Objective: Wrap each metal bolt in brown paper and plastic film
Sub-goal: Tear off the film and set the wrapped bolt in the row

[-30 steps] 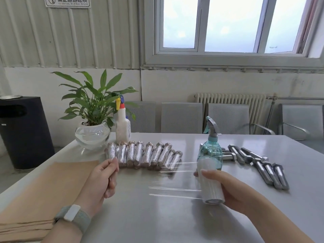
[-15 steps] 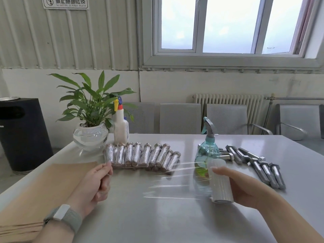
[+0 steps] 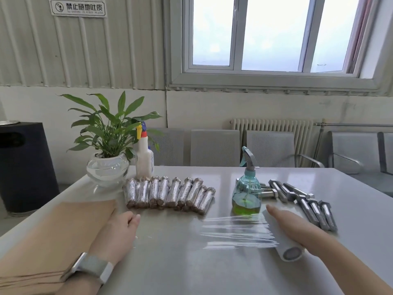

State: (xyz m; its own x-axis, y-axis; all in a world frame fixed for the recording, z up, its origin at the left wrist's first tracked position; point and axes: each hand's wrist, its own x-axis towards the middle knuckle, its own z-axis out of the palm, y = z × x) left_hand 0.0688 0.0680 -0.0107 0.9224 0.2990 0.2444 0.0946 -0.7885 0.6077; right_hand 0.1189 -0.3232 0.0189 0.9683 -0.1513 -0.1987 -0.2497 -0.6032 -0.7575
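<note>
The right hand [image 3: 295, 227] lies over the roll of plastic film [image 3: 286, 248], fingers straight and close together, pressing it against the table [image 3: 180, 269]. The roll is a white cylinder with a grey core at its near end. From it a thin, clear, wrinkled sheet of film [image 3: 236, 233] stretches leftward over the glossy grey tabletop. The left hand [image 3: 119, 233] rests knuckles-up with fingers curled under; I cannot tell whether it pinches the film's edge. Beside that hand lies a flat stack of matte brown paper [image 3: 55, 237]. Beyond it, a row of wrapped bolts [image 3: 170, 192] glints silver under film. Bare steel bolts [image 3: 308, 203] with hexagonal heads lie beyond the right hand, behind a ribbed green spray bottle [image 3: 246, 192].
</note>
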